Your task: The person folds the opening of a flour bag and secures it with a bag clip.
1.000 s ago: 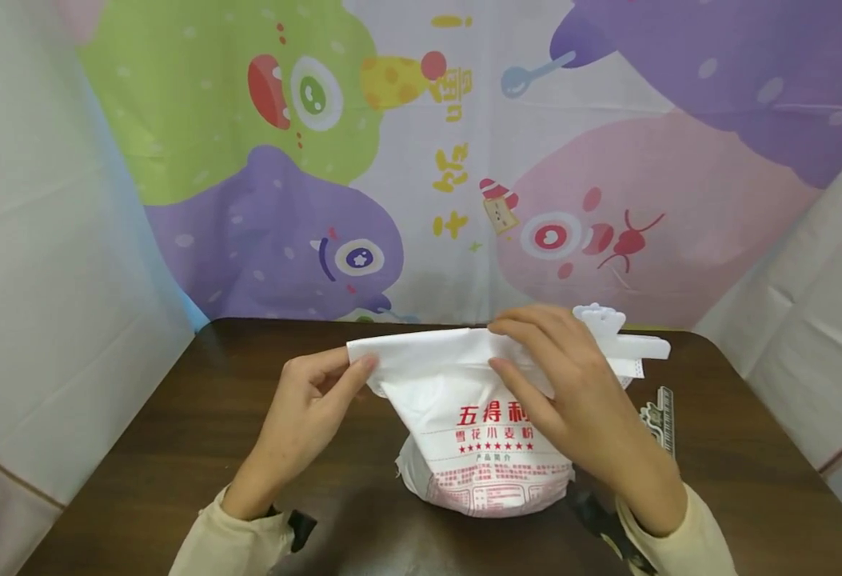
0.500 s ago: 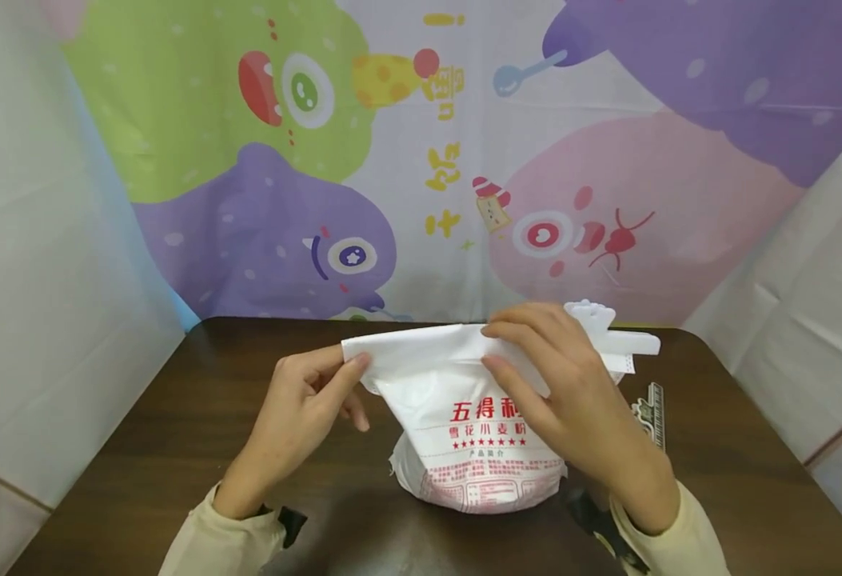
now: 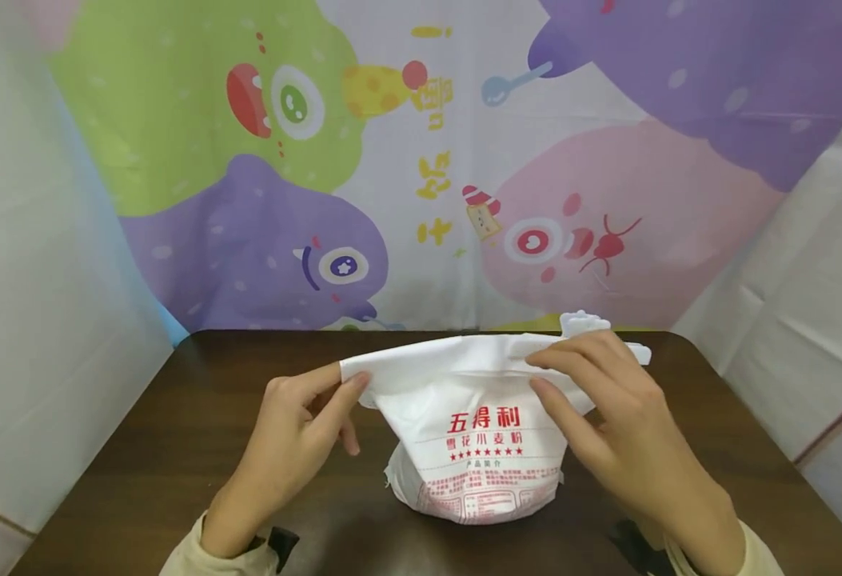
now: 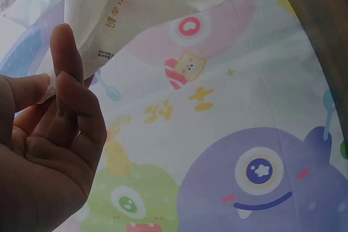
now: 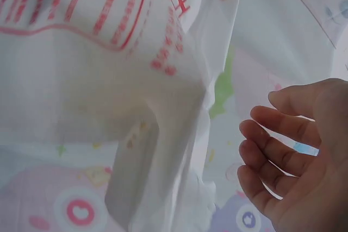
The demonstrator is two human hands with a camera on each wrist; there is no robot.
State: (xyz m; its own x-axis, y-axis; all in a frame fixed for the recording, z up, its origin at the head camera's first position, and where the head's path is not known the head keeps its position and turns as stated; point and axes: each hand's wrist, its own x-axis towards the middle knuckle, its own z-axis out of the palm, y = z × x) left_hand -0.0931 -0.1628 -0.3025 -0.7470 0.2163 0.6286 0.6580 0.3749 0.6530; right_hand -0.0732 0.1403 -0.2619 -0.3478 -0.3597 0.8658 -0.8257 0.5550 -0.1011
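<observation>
A white flour bag (image 3: pixel 481 436) with red print sits on the table, its top edge folded over into a flat band (image 3: pixel 428 362). My left hand (image 3: pixel 294 436) pinches the left end of that band between thumb and fingers. Near the band's right half is my right hand (image 3: pixel 625 420); in the right wrist view this hand (image 5: pixel 304 145) stands apart from the bag (image 5: pixel 87 80), fingers loosely bent and holding nothing. A white clip-like piece with a scalloped end (image 3: pixel 584 323) and a straight bar (image 3: pixel 640 354) shows behind the right hand, partly hidden.
The dark brown table (image 3: pixel 176 464) carries the bag. A cartoon-printed cloth (image 3: pixel 421 160) hangs behind it, with white cloth sides (image 3: pixel 25 280) at left and right.
My right hand has moved right and come off the folded band, now covering the ruler-like item seen earlier beside it. The left hand keeps its pinch. The head view has shifted slightly.
</observation>
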